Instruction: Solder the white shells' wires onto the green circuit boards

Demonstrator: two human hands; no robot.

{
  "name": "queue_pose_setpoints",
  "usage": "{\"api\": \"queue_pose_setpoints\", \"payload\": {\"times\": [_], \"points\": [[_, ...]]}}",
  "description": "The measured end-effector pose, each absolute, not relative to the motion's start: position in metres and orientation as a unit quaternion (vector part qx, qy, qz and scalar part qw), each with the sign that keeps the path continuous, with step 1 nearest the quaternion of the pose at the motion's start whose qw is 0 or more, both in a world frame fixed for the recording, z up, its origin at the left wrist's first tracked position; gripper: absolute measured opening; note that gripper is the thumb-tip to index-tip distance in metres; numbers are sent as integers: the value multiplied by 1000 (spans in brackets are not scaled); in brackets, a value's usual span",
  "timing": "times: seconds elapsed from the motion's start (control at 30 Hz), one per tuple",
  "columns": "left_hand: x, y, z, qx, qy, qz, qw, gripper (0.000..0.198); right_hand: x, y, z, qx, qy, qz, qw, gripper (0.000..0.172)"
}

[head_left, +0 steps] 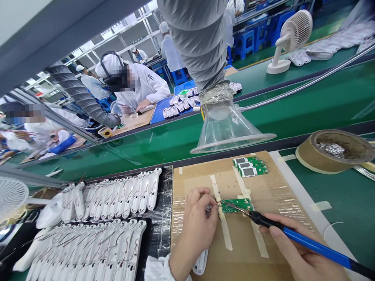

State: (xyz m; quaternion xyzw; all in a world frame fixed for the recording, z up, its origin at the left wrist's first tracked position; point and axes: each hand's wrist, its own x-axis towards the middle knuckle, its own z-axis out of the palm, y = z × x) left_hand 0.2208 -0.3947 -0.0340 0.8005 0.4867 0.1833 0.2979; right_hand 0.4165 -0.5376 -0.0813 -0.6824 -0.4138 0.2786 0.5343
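Observation:
A green circuit board [240,205] lies on the cardboard sheet in front of me. My right hand [299,245] grips a soldering iron [303,237] with a blue and black handle, and its metal tip rests on or just over the board. At the board's left end, my left hand [197,223] is closed in a pinch on thin wires [219,203] that reach the board's edge. Below my left wrist, a white plastic casing [200,262] shows in part; the hand and sleeve hide the rest of it.
Rows of white casings with thin wires [87,254] fill the left side. Several boards with small screens [250,166] lie at the cardboard's [207,177] far edge. A clear extraction hood [230,126] hangs above. A tape roll [333,150] stands right. Co-workers sit beyond the green partition.

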Motion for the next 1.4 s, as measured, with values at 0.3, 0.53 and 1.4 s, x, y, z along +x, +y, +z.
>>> {"api": "queue_pose_setpoints", "payload": {"times": [0.3,0.53,1.4], "points": [[212,-402,-30,893,378,192,152,22,419,-546,-88,-678,-443,266,523,19],[212,-405,-27,919,355,162,62,22,418,-541,-83,-678,-490,213,505,16],[215,-405,-26,914,367,152,85,25,416,-544,-84,-672,-485,210,519,16]]}}
